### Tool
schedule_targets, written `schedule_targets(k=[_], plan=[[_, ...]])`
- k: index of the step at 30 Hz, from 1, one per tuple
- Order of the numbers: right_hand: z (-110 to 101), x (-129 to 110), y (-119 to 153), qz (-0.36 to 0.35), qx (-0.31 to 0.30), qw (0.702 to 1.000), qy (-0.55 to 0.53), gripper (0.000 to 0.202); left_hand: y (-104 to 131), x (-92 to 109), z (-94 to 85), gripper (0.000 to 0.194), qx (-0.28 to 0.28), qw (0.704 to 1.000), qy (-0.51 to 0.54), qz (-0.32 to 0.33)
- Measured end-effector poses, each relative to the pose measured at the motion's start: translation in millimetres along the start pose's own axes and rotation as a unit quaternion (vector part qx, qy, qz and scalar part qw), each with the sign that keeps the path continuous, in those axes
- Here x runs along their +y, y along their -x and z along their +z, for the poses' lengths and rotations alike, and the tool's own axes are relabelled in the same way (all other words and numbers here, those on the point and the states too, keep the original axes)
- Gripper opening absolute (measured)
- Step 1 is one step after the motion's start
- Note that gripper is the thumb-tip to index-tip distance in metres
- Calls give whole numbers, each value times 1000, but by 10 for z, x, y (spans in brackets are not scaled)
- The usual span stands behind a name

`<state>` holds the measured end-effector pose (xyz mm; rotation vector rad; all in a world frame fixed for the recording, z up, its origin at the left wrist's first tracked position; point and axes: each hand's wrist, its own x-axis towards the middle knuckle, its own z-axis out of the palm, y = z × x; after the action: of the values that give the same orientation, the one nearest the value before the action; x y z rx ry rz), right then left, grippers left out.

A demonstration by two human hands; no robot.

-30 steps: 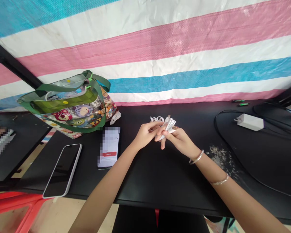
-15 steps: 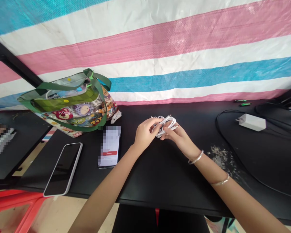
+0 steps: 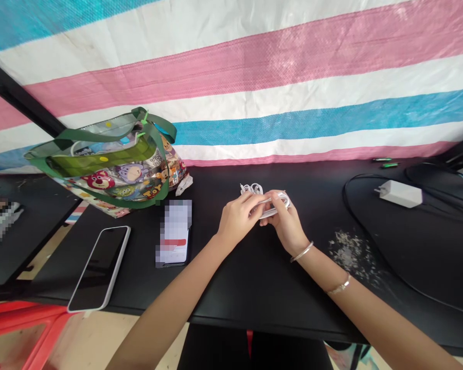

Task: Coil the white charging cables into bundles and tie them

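Observation:
A looped white cable (image 3: 270, 211) is held above the black table between both hands. My left hand (image 3: 237, 216) pinches its left side, fingertips closed. On its right side, my right hand (image 3: 289, 227) grips the loops with the thumb on top; a silver bangle is on that wrist. Just behind my left hand, another bunch of white cable (image 3: 252, 188) lies on the table, partly hidden by the fingers. I cannot tell whether the two bunches are joined.
Left of my hands lie a phone with a lit screen (image 3: 177, 226) and a phone with a dark screen (image 3: 102, 267). A cartoon-print bag (image 3: 119, 177) stands behind them. To the right are a white charger (image 3: 401, 193), black cables and scattered pale bits (image 3: 351, 252) on the black table (image 3: 262, 288).
Both hands have shifted slightly toward me, the cable loops with them. The white bunch behind my left hand now shows apart from the held loops. My right wrist has turned a little.

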<state>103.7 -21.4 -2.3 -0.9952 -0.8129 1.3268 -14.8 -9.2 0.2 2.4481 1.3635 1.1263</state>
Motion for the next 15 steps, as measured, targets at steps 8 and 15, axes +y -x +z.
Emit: schedule_targets(k=[8, 15], plan=[[13, 10, 4, -33, 34, 999, -6, 46, 2, 44, -35, 23, -47, 999, 4, -21], [37, 11, -3, -41, 57, 997, -13, 36, -7, 98, -61, 27, -75, 993, 55, -73]])
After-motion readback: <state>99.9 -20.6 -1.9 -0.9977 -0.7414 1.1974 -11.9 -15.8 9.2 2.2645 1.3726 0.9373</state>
